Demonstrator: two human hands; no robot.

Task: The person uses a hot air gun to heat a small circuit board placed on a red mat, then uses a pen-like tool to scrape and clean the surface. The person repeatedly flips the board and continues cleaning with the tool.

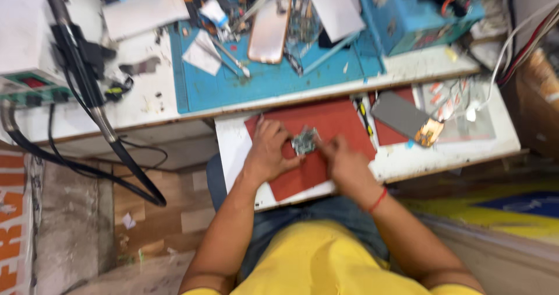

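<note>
currently both hands, left hand [269, 150] and right hand [343, 162], pinch the small circuit board [304, 140] over the red mat [335, 123]; uneven pressure could flex or drop it.

A blue mat [273, 82] and a phone [269, 28] are being carried by the desk [145, 106]; a red mat [338, 123] is lying on the pull-out shelf [233, 149] below.

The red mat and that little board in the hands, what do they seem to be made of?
The red mat looks like matte rubber or silicone: flat, dull, no glare. The little board, between the left hand and right hand, looks like a circuit board with metal parts, though it is blurred.
</note>
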